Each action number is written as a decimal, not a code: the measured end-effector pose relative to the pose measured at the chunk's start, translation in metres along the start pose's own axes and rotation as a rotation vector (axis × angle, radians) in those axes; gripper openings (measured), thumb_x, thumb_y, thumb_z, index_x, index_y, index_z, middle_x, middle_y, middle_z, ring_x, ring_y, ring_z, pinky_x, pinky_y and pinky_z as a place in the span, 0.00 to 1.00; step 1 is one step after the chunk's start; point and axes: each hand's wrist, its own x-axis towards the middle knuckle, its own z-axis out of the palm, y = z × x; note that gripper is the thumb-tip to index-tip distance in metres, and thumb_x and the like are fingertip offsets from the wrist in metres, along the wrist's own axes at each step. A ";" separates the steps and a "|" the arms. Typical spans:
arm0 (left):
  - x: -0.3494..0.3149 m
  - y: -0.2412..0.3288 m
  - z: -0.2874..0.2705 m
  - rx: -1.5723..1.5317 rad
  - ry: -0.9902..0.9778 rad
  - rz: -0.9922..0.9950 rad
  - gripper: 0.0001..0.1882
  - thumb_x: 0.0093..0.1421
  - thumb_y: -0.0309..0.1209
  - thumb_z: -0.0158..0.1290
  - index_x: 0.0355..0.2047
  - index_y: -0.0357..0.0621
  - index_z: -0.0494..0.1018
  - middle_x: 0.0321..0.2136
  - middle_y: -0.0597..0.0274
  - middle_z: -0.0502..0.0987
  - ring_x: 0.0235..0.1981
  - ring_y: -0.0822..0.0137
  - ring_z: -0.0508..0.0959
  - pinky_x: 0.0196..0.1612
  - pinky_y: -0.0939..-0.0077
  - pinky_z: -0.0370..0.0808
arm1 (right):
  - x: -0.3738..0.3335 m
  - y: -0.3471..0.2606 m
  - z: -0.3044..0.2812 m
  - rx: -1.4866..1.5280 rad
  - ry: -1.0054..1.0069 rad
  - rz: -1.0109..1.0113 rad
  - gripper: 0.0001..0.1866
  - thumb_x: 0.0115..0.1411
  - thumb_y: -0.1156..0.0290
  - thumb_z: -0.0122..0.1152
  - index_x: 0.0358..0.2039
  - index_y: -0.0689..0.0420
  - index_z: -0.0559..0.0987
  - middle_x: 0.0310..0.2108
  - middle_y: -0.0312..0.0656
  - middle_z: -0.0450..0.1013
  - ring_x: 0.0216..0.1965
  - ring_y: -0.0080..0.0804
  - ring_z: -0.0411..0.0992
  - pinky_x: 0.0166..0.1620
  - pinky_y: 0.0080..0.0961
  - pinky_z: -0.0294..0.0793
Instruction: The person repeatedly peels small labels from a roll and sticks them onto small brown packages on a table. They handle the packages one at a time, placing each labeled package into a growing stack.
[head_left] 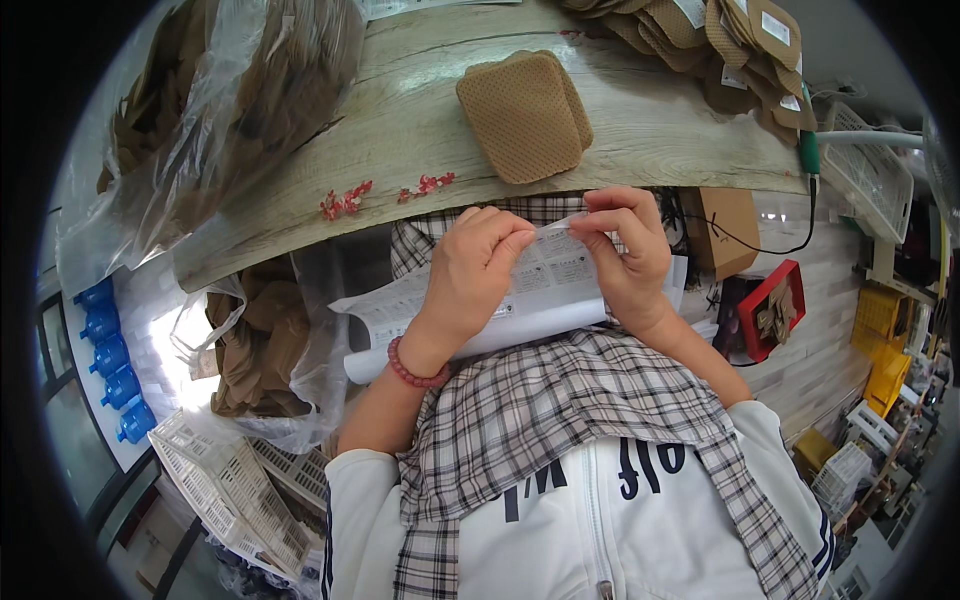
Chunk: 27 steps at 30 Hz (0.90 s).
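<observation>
Here, at ten o'clock, we see a clear plastic bag (215, 150) of brown pieces. Our left hand (468, 268) narrowly pinches the upper edge of a printed white sheet (562, 268) at the dial's centre, over our lap. A stack of brown mesh pads (520, 120) lies at twelve; our right hand (635, 255) holds the sheet's edge between thumb and forefinger. Heaped labelled pads (735, 45) sit between one and two.

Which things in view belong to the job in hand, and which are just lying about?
Apparently in the job:
White printed sheet, held by the left hand and right hand
Brown pads on the table, likely

Apparently lying about:
Blue bottles
White crates
Yellow crates
</observation>
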 end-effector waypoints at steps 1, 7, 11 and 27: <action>0.000 -0.004 -0.004 -0.032 -0.006 -0.049 0.07 0.63 0.26 0.54 0.34 0.33 0.77 0.25 0.62 0.74 0.29 0.71 0.73 0.34 0.77 0.68 | 0.001 0.003 -0.001 -0.029 0.007 -0.028 0.08 0.49 0.85 0.68 0.30 0.60 0.81 0.40 0.45 0.74 0.37 0.35 0.75 0.38 0.25 0.76; 0.003 -0.010 -0.009 -0.101 -0.062 -0.120 0.08 0.63 0.27 0.53 0.33 0.32 0.76 0.26 0.62 0.74 0.28 0.71 0.72 0.34 0.78 0.68 | -0.003 0.015 -0.001 -0.124 -0.007 -0.110 0.09 0.46 0.83 0.69 0.28 0.57 0.82 0.39 0.43 0.73 0.37 0.37 0.72 0.39 0.28 0.76; 0.008 -0.013 -0.006 -0.077 -0.050 -0.213 0.07 0.62 0.27 0.54 0.33 0.33 0.76 0.25 0.61 0.74 0.27 0.71 0.72 0.32 0.76 0.68 | -0.007 0.018 -0.013 -0.244 -0.093 -0.390 0.10 0.42 0.80 0.71 0.26 0.53 0.82 0.38 0.38 0.73 0.42 0.39 0.70 0.46 0.38 0.74; 0.024 0.006 0.003 0.463 0.122 0.340 0.02 0.57 0.21 0.49 0.30 0.34 0.70 0.60 0.41 0.66 0.63 0.44 0.64 0.65 0.50 0.61 | 0.114 0.031 -0.002 0.590 -0.160 0.435 0.04 0.64 0.74 0.61 0.36 0.61 0.77 0.31 0.32 0.73 0.33 0.16 0.69 0.40 0.16 0.70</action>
